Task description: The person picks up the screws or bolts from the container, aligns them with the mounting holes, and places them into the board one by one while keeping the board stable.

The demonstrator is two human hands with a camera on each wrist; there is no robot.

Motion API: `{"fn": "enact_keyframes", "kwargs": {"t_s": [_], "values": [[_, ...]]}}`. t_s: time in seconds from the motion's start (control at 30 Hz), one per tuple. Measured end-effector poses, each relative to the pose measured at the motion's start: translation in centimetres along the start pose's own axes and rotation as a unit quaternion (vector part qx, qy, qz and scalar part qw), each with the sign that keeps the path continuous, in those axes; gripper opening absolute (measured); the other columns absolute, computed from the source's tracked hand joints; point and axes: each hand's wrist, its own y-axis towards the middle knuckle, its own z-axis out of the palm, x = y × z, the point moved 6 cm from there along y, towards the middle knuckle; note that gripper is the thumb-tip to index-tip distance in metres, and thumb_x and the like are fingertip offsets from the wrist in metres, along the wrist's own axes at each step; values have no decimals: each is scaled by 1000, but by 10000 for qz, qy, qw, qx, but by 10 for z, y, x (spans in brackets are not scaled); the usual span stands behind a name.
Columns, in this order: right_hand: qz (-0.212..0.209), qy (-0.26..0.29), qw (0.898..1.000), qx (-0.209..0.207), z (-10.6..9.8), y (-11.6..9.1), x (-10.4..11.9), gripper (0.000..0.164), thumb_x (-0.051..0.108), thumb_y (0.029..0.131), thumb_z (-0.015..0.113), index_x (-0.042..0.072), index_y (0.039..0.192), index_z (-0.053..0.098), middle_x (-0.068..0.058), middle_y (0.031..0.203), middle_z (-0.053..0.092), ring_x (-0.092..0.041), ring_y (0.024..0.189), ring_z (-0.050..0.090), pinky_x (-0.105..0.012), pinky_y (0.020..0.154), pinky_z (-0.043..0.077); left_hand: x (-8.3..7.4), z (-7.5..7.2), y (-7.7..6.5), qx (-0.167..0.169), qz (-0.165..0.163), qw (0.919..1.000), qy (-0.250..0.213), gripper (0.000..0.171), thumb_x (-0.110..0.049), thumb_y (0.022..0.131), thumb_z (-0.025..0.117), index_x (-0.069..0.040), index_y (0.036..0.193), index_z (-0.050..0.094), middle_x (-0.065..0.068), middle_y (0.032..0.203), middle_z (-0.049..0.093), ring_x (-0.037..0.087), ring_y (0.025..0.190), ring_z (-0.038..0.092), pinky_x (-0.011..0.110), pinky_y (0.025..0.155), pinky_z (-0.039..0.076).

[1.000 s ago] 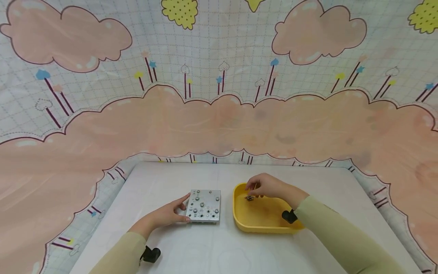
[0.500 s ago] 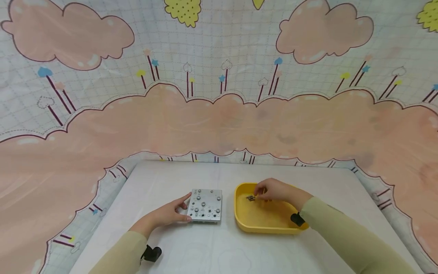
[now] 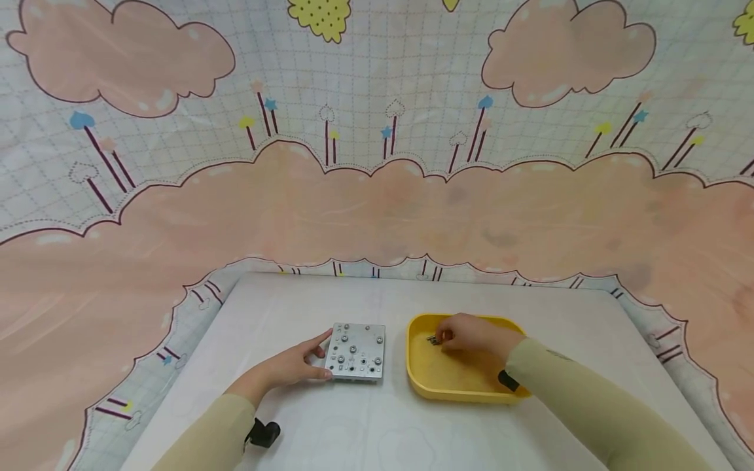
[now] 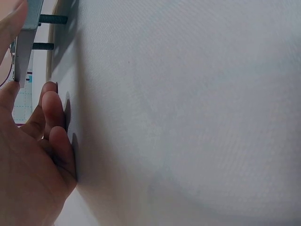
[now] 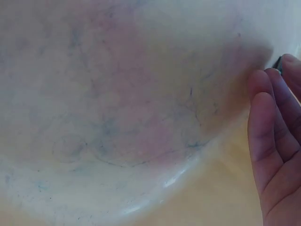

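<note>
In the head view a square silver metal plate [image 3: 365, 345] with several screw heads and holes sits on the table. My left hand [image 3: 291, 367] grips its left side, thumb at the front corner and index finger at the back corner. Threaded screws [image 4: 53, 19] stick out of its underside in the left wrist view. To the right, my right hand [image 3: 471, 333] reaches into a yellow tray [image 3: 459, 396], fingertips at several small dark screws [image 3: 432, 340]. The right wrist view shows a dark screw [image 5: 278, 64] between thumb and fingertips, mostly hidden by them.
A white-covered table [image 3: 377, 432] lies under everything. Behind it hangs a patterned curtain [image 3: 353, 216] with clouds. A small black wrist camera [image 3: 263, 433] hangs below the left sleeve, and another black camera [image 3: 508, 381] by the right sleeve overlaps the tray.
My right hand has moved slightly right from the tray's back left, then lower over the small screws. My left hand keeps its grip on the plate. The whole view has shifted slightly.
</note>
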Motion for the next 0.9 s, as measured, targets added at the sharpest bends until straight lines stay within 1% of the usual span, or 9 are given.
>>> {"fn": "enact_keyframes", "kwargs": {"t_s": [0.17, 0.3, 0.47, 0.67, 0.77, 0.9], "values": [[53, 14, 10000, -25, 1, 2, 2, 7, 11, 92, 70, 18, 95, 69, 6, 84, 59, -14, 78, 53, -33, 75, 45, -2, 0, -1, 38, 54, 9999, -117, 99, -40, 77, 85, -29, 157, 29, 2, 116, 49, 19, 85, 44, 36, 74, 35], [111, -56, 9999, -81, 1, 1, 2, 7, 10, 92, 70, 17, 93, 68, 5, 82, 58, -14, 77, 52, -33, 74, 45, -3, 0, -2, 18, 63, 9999, -122, 98, -39, 77, 85, -29, 157, 30, 2, 116, 49, 19, 85, 44, 35, 74, 35], [139, -299, 9993, -189, 2, 1, 2, 7, 11, 92, 71, 17, 92, 67, 5, 80, 56, -14, 76, 52, -33, 74, 44, -3, 0, -3, -23, 64, 9999, -129, 98, -37, 77, 85, -28, 157, 30, 2, 115, 49, 18, 85, 44, 35, 73, 35], [154, -515, 9984, -198, 2, 1, 1, 7, 13, 92, 70, 16, 89, 65, 4, 77, 55, -14, 76, 51, -34, 73, 42, -2, 0, -2, -23, 92, 9999, -117, 98, -38, 77, 85, -28, 157, 30, 2, 116, 49, 18, 86, 44, 35, 74, 35], [259, -517, 9982, -182, 3, 1, -2, 6, 13, 92, 70, 16, 90, 66, 4, 78, 55, -15, 77, 51, -34, 75, 43, -2, 0, -1, -28, 97, 9999, -96, 98, -39, 77, 85, -28, 157, 30, 1, 116, 49, 18, 86, 44, 35, 74, 35], [428, -387, 9982, -169, 5, 1, -6, 4, 14, 92, 71, 16, 92, 68, 5, 81, 57, -15, 79, 51, -34, 77, 44, -1, 0, -1, -36, 109, 9999, -81, 98, -39, 77, 85, -29, 157, 30, 1, 115, 49, 18, 86, 44, 36, 74, 35]]}}
